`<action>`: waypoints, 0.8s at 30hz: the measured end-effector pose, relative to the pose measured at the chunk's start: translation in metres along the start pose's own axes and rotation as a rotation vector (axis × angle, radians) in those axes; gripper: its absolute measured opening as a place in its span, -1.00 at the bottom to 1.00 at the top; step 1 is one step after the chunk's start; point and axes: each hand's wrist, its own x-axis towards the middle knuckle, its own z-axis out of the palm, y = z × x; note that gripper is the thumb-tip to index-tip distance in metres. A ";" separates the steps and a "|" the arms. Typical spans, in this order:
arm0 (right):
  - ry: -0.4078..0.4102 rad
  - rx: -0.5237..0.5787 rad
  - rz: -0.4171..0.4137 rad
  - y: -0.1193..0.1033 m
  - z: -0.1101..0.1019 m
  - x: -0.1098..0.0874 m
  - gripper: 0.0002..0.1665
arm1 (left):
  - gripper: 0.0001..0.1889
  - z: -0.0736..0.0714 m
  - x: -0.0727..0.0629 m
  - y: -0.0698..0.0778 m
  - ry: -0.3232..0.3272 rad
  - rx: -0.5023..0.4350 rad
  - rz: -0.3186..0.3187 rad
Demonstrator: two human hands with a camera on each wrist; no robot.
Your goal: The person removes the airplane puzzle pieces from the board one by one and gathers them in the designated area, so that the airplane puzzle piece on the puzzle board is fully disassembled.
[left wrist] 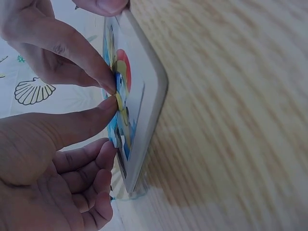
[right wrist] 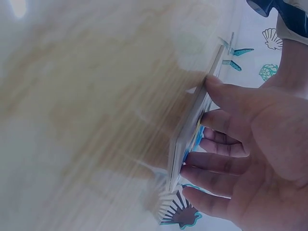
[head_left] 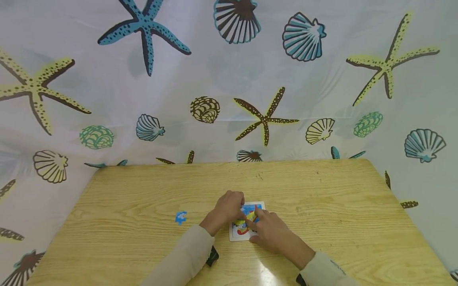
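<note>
A small jigsaw puzzle with a pale frame lies on the wooden table, its picture blue, yellow and red. My left hand is over its left side. In the left wrist view, the left thumb presses on a yellow puzzle piece, while the other fingers bend loosely beside the puzzle's edge. From the right, my right hand reaches over the puzzle with extended fingers. A right fingertip presses right beside the left thumb. The right thumb rests at the frame's near edge. Both hands hide parts of the picture.
One loose blue puzzle piece lies on the table, left of the hands. A pale curtain printed with starfish and shells hangs behind the table and along its sides. Dark wrist gear shows under the left sleeve.
</note>
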 end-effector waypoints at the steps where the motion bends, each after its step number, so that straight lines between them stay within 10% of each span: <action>1: -0.003 0.002 0.004 0.000 0.000 0.000 -0.38 | -0.65 0.000 0.000 0.000 -0.001 -0.001 -0.001; 24: 0.006 0.005 0.020 -0.002 -0.001 -0.002 -0.40 | -0.85 0.001 0.005 -0.004 0.059 -0.030 0.036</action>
